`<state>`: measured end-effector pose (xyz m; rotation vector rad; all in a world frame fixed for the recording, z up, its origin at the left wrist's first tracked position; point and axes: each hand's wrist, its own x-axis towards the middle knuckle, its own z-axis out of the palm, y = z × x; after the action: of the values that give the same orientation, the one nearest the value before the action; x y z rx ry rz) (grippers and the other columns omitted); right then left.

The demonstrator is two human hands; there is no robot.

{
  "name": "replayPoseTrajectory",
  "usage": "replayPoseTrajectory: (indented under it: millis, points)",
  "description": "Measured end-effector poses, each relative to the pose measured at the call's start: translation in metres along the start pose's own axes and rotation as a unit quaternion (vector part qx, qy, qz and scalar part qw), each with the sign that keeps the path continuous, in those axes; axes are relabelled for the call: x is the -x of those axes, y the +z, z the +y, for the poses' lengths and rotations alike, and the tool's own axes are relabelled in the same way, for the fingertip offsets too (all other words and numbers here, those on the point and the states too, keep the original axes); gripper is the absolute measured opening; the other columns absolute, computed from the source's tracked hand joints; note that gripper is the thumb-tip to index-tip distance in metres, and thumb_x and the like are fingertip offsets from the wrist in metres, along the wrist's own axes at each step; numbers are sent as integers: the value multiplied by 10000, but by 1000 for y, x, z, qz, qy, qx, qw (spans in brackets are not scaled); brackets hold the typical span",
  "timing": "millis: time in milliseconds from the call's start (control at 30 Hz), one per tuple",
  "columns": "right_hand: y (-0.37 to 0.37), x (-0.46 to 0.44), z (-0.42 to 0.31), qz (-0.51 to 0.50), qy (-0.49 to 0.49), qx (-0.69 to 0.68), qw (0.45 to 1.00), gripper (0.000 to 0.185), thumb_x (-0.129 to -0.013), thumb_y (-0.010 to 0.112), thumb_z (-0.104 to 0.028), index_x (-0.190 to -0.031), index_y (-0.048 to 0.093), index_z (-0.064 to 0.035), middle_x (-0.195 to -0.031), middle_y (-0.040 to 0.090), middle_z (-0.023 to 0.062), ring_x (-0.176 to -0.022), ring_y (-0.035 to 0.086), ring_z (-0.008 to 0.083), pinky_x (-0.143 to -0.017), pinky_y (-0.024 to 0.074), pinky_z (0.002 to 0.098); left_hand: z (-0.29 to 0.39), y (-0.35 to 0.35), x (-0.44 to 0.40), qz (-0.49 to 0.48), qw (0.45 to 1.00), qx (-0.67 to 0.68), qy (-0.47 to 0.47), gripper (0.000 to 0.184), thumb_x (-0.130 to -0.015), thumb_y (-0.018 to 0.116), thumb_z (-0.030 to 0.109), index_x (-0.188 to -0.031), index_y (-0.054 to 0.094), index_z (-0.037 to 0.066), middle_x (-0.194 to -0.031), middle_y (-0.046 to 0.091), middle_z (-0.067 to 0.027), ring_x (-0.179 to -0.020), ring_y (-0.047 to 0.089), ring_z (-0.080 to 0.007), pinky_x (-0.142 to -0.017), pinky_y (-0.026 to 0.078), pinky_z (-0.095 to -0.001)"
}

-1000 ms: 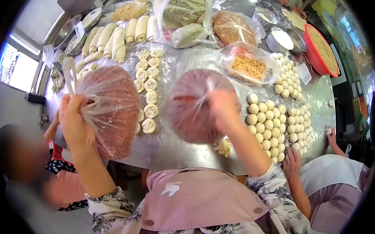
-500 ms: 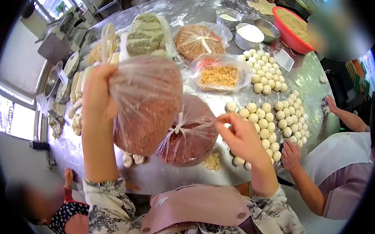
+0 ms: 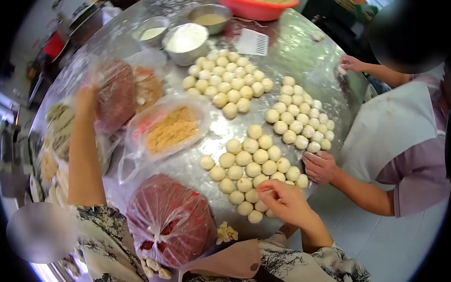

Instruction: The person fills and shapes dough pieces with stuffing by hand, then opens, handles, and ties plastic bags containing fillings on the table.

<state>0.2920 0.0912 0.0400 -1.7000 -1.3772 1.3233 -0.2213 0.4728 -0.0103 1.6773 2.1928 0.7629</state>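
Observation:
My left hand point(image 3: 86, 97), partly blurred, grips the gathered top of a clear plastic bag of reddish-brown filling point(image 3: 116, 97) at the left of the table. That bag is beside another bag of brown filling point(image 3: 148, 88), which it partly hides. My right hand point(image 3: 282, 198) hovers over the nearest group of dough balls point(image 3: 253, 169), its fingers loosely bent and apart with nothing seen in them. Close to my body lies a knotted bag of dark red filling point(image 3: 183, 214). A plastic-lined tray of yellow crumbly filling point(image 3: 171, 129) sits between the two hands.
Two more groups of dough balls point(image 3: 225, 79) point(image 3: 301, 119) stand farther back. Behind them are a bowl of white flour point(image 3: 187, 38), a metal bowl point(image 3: 210, 16) and a red basin point(image 3: 257, 10). A co-worker's hand point(image 3: 320, 166) rests at the right edge.
My left hand has carried the bag of reddish-brown filling away from me, to the far left. My right hand has left the knotted bag's side and is over the dough balls. The view has turned right.

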Motion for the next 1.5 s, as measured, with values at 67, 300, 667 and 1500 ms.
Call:
replayPoseTrajectory:
  millis: [67,300,667,1500]
  points:
    - [-1,-6,1,-42,6,60,997,264,-901,620,-220,-1085,598,-32,-816,644,82,-640,604,138,-570,475,276,-35,67,-14,146,988,47,-4,484,-791,634,297,-1171,574,3,-1041,632,-148,-979,565,-232,-873,431,-358]
    - [8,-4,19,-64,-84,92,990,263,-888,623,-223,-1082,600,-47,-891,655,108,-726,651,200,-629,503,309,10,18,38,-37,959,272,-64,429,-868,615,207,-1243,519,23,-1057,595,-80,-918,546,-167,-811,436,-293]
    - [12,41,14,-100,-162,108,976,305,-908,552,-259,-1073,572,-4,-991,639,191,-904,623,353,-776,493,420,68,-85,353,13,990,-3,138,330,-857,599,94,-1177,568,21,-1115,602,-118,-1071,560,-246,-937,424,-358]
    - [171,20,-60,-78,-378,132,913,142,-863,592,-112,-957,619,-8,-831,658,145,-773,646,312,-697,509,382,69,-49,500,89,992,-44,77,332,-776,688,169,-1084,622,67,-829,610,-101,-845,558,-314,-755,423,-431]
